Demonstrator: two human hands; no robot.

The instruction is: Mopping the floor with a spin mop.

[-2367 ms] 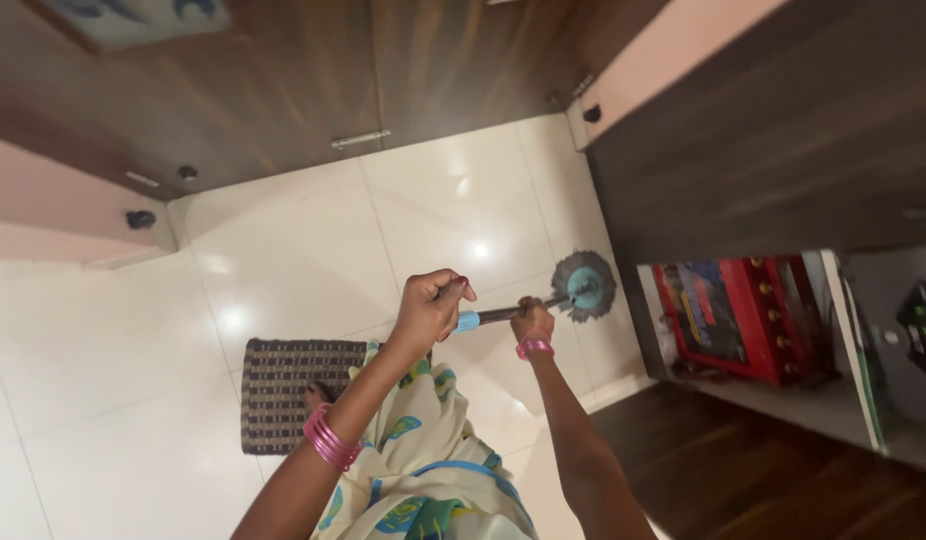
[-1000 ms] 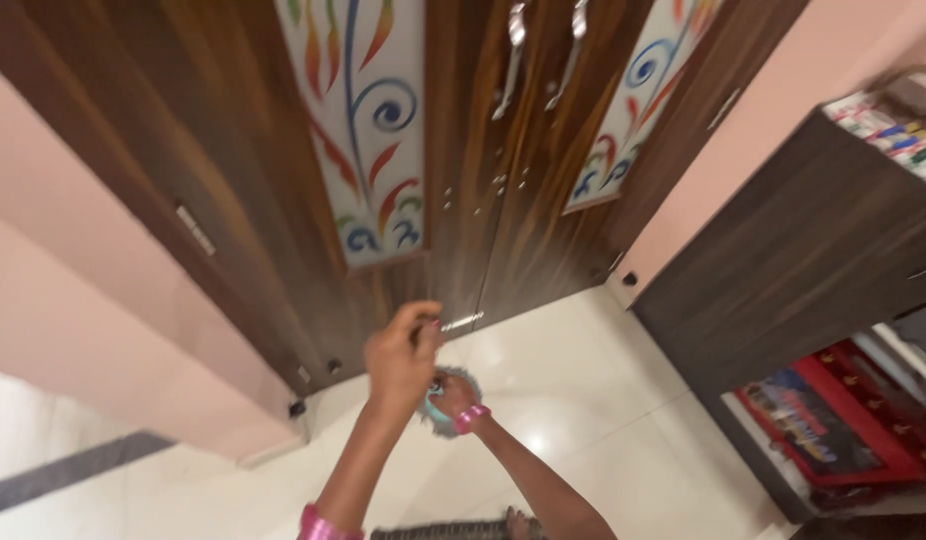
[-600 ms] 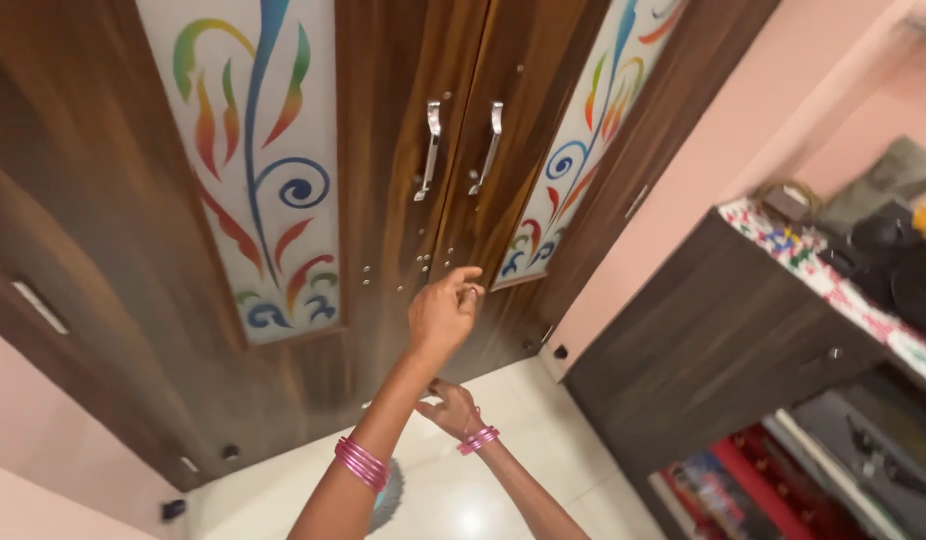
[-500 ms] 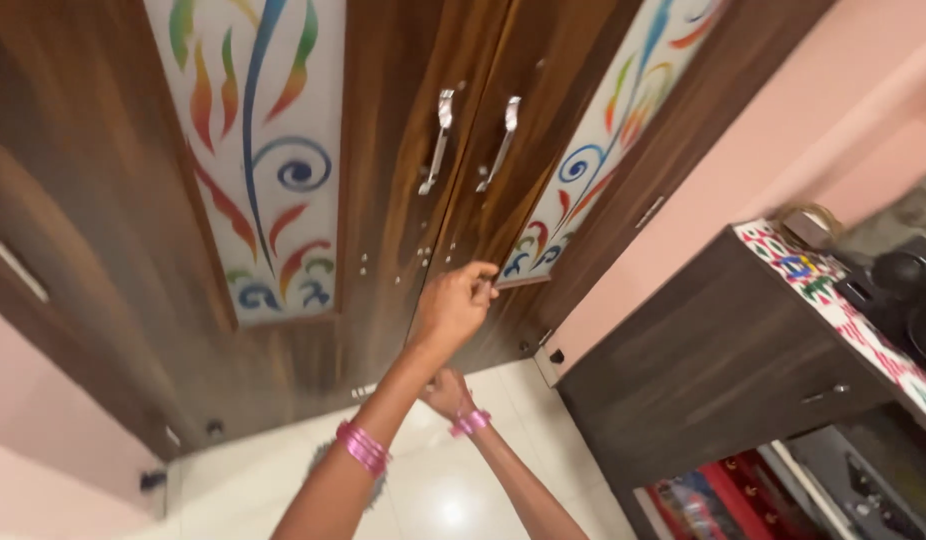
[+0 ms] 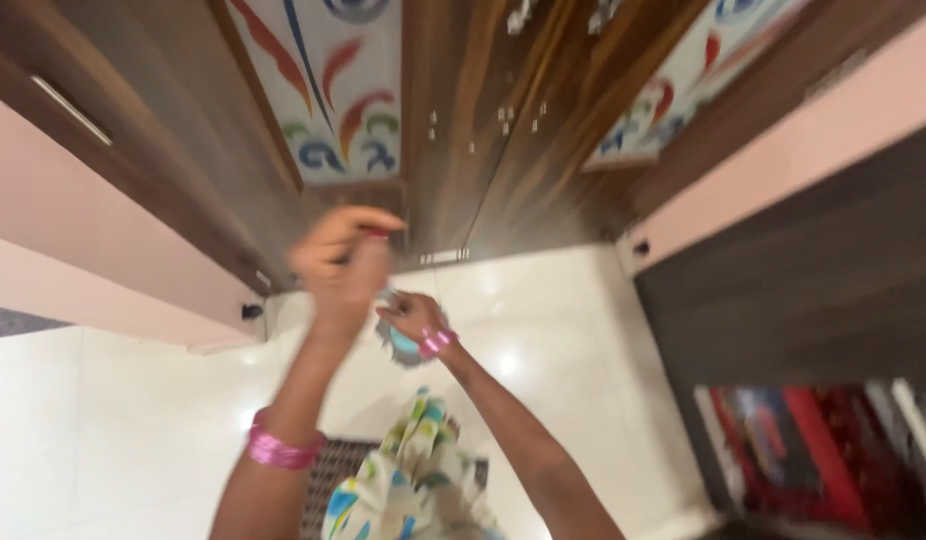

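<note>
Mop (image 5: 401, 340) looks light but top-heavy on a stiff pole; left hand (image 5: 345, 262) closed high around it, right hand (image 5: 411, 316) gripping lower, blurry though.

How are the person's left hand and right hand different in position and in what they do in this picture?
The left hand is raised higher and nearer the camera, blurred, fingers curled; the right hand sits lower, close to the teal mop head. The left wrist wears a thick stack of pink bangles; the right wrist wears a thinner pink bangle. Both reach forward over the white floor.
</note>
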